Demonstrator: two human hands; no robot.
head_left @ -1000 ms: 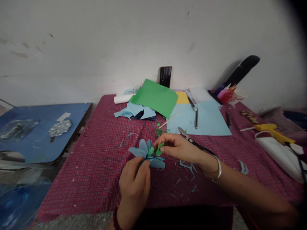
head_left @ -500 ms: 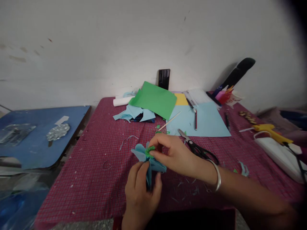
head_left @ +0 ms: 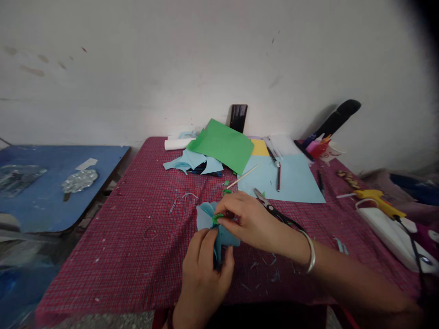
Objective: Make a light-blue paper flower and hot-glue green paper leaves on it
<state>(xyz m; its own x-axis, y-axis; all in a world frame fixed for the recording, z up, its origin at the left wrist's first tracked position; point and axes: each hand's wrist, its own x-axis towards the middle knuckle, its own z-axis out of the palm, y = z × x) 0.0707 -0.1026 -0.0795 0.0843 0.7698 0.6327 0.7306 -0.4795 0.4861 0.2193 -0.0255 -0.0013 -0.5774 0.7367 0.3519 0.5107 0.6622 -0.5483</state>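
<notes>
Pinching the blue paper flower (head_left: 206, 218) from below, the left hand (head_left: 202, 278) has its fingers wrapped round the base above the surface (head_left: 137, 237). The right hand (head_left: 252, 224), at three o'clock, has carried the green curl (head_left: 216, 220) from the petals' edge into the centre, fingertips pinched on it.

Lt blue paper flower (head_left: 209, 219) w/ green curled strip (head_left: 217, 218), red-maroon checked cloth on desk (head_left: 144, 256), green sheet (head_left: 224, 144), yellow sheet (head_left: 259, 147), lt blue sheet (head_left: 295, 178), yellow glue gun (head_left: 377, 201), blue side table (head_left: 51, 196), silver bangle (head_left: 310, 251)
</notes>
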